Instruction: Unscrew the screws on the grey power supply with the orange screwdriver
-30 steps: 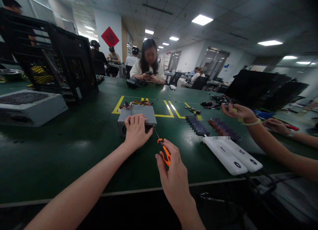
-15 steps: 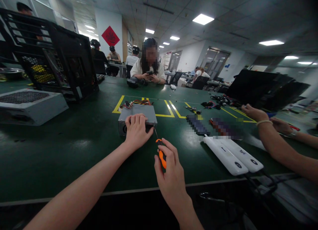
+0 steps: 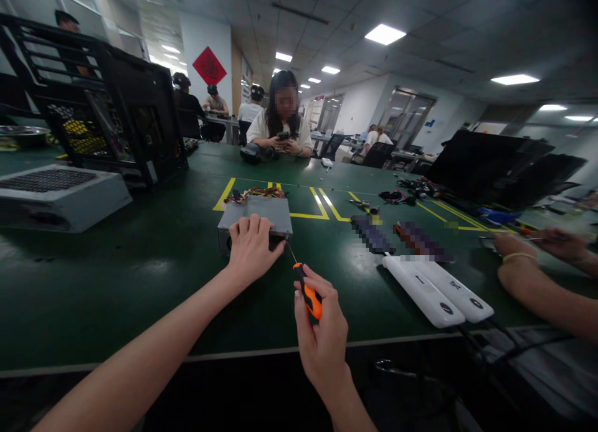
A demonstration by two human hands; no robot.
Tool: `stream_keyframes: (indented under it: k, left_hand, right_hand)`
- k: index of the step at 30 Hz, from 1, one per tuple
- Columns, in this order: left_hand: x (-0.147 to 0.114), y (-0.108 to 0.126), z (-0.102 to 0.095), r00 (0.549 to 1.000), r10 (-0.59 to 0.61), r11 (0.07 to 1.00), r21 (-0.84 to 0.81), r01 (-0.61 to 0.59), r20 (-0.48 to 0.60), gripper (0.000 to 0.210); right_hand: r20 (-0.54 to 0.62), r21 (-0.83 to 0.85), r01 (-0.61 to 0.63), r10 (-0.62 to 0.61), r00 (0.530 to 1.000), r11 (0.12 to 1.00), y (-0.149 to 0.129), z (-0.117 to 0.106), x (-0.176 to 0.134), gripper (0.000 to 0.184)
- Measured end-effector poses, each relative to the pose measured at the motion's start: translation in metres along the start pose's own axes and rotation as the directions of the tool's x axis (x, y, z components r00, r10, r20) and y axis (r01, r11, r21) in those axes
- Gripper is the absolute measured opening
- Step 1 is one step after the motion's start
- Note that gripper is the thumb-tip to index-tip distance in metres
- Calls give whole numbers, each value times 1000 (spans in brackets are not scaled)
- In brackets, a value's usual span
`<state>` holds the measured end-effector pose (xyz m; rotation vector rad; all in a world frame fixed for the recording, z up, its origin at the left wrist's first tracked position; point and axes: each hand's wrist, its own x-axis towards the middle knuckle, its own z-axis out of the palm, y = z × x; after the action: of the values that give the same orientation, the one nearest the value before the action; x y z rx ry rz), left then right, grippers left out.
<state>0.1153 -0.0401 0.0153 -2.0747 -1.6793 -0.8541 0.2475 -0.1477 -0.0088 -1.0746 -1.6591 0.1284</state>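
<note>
Ceiling lights (image 3: pixel 385 33) shine over a shared workroom, where a long green table (image 3: pixel 93 282) marked with yellow tape (image 3: pixel 319 203) carries computer parts and tools. At its near side, a worker's left hand (image 3: pixel 252 248) clasps a gray metal box (image 3: pixel 252 208), fingers over the top, thumb out toward the front right corner. The right hand (image 3: pixel 324 329) holds an orange-and-black screwdriver (image 3: pixel 311 300) in a narrow grip, its shaft slanting up to that corner; whether the tip sits in a screw is too small to tell.

Since a second ago, the box has shifted slightly left against the tape while the tool stays at the same corner, suggesting that work on that spot continues. A neighbor's hand (image 3: pixel 511 245), earlier stretched out over the table, has drawn back toward the far right, well apart from the box.

By count: one screwdriver; two metal boxes, the second box (image 3: pixel 93 201) lying at left near one black computer case (image 3: pixel 126 121); one bundle of wires (image 3: pixel 261 195) at the handled box's far edge; two white packs (image 3: pixel 415 292) side by side; two blurred flat objects (image 3: pixel 371 233) just beyond them. Across the table, one person (image 3: pixel 301 133) holds one phone (image 3: pixel 283 136).
</note>
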Motion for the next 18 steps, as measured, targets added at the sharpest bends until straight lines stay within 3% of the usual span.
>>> stream_keyframes:
  k: [7,13,18]
  left_hand:
    - [-10,-10,-10,1000,1,1000,6,-2,12,36]
    - [-10,-11,-6,1000,16,1000,-24,-17,-8,34]
    - [-7,-6,-3,999,52,998,-42,-52,2,29]
  right_hand:
    - [26,-21,72,-71,997,997,-14,3,-8,28]
    - [22,-161,151,-150,988,975,-14,5,-5,28]
    - [9,-177,147,-148,989,973,-10,-1,-1,24]
